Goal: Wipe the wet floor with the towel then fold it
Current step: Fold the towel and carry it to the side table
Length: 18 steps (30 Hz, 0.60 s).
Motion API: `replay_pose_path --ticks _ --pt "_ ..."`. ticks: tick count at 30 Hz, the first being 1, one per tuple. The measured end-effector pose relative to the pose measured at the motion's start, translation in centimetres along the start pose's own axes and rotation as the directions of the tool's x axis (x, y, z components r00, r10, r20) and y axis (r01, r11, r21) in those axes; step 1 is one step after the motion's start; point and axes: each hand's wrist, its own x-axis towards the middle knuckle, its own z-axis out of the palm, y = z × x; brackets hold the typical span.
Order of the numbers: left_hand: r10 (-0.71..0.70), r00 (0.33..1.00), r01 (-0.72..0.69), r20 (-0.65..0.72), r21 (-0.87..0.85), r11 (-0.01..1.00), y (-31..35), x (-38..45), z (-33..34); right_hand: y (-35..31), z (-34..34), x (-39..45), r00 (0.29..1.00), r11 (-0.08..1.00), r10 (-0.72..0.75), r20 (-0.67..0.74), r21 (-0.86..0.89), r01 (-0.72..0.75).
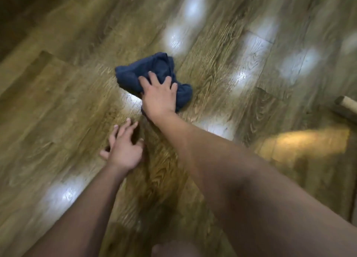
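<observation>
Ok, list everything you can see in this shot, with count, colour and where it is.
towel: one, dark blue, bunched on the floor at centre, under the right hand
floor: one, brown wood-grain planks with bright light reflections, across the whole view
wooden object: one, pale brown, right edge, blurred, cannot tell what
right hand: one, fingers spread, pressing the towel
left hand: one, fingers spread, near the floor beside the towel, holding nothing

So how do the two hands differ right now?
The right hand lies palm-down on the bunched towel, fingers spread and pressing it to the floor; the left hand holds nothing, its fingers spread above bare floor. The right arm reaches farther out; the left sits nearer the body. Both are bare and palm-down.
</observation>
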Motion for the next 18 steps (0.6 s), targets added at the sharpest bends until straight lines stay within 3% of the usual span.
replay_pose_path --ticks 1,2,3,5,7,9,11,13,15,17,18 --pt "-0.036 0.999 0.037 0.009 -0.276 0.961 0.0 -0.1 -0.7 -1.0 0.1 -2.0 1.000 1.000 -0.022 0.007 0.011 0.022" --pt "-0.089 0.996 0.087 0.022 -0.541 0.837 -0.1 -0.6 -1.5 -1.9 0.1 -4.0 0.999 0.999 -0.041 0.032 0.031 0.040" --pt "-0.170 0.984 0.152 0.044 -0.696 0.702 -0.2 -1.5 -2.2 -2.5 -0.2 -5.9 0.996 0.997 -0.058 0.072 0.059 0.054" --pt "-0.306 0.937 0.321 0.167 -0.754 0.573 0.1 -4.2 -4.0 -3.0 -1.7 -8.5 0.976 0.980 -0.073 0.205 0.197 0.032" --pt "-0.338 0.883 0.466 0.326 -0.693 0.549 0.8 -7.8 -5.8 -3.1 -5.0 -10.5 0.924 0.885 -0.066 0.376 0.449 -0.119" --pt "-0.325 0.889 0.456 0.323 -0.698 0.552 1.8 -11.6 -7.9 -3.8 -9.7 -12.8 0.857 0.663 -0.051 0.513 0.659 -0.355" --pt "-0.363 0.915 0.362 0.177 -0.759 0.541 3.7 -15.4 -12.2 -5.1 -16.2 -15.0 0.780 0.421 -0.048 0.624 0.721 -0.551" --pt "-0.354 0.935 0.226 -0.006 -0.760 0.609 5.5 -18.9 -18.3 -6.8 -23.5 -16.6 0.713 0.271 -0.100 0.694 0.708 -0.652" --pt "-0.180 0.964 0.025 -0.194 -0.610 0.792 7.0 -22.2 -25.5 -8.4 -30.8 -17.7 0.664 0.170 -0.181 0.725 0.688 -0.705" --pt "0.073 0.954 -0.161 -0.291 -0.293 0.942 9.3 -26.2 -34.4 -10.5 -39.5 -18.7 0.618 0.151 -0.297 0.727 0.675 -0.722" --pt "0.212 0.933 -0.241 -0.290 -0.067 0.968 10.6 -28.2 -38.8 -11.6 -43.9 -19.2 0.590 0.172 -0.367 0.719 0.676 -0.716"
